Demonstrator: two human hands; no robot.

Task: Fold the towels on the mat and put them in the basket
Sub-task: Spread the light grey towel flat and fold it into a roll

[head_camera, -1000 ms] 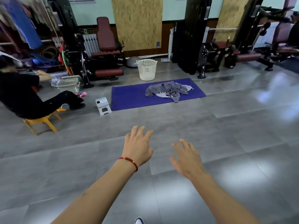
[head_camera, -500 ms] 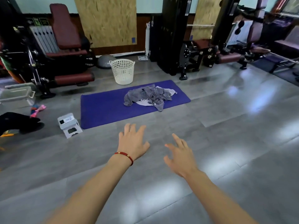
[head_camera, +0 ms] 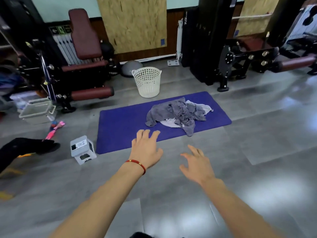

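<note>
A purple mat point(head_camera: 123, 124) lies on the grey floor ahead. A crumpled heap of grey towels point(head_camera: 176, 112) sits on its right half, with a white towel showing underneath. A white perforated basket point(head_camera: 147, 81) stands upright just behind the mat. My left hand point(head_camera: 145, 150), with a red bracelet at the wrist, is stretched out palm down, fingers spread, in front of the mat's near edge. My right hand point(head_camera: 197, 164) is also out, fingers spread, holding nothing. Both hands are short of the towels.
A small grey step stool point(head_camera: 83, 149) stands left of the mat. Gym machines with maroon pads point(head_camera: 85, 54) line the back wall. A clear plastic bin point(head_camera: 36, 111) and a person's dark leg point(head_camera: 25, 146) are at the left. A grey dome point(head_camera: 131, 67) sits behind the basket.
The mat, towels and basket have grown larger and nearer in view as I moved toward them. Both hands stay out in front, empty, fingers spread.
</note>
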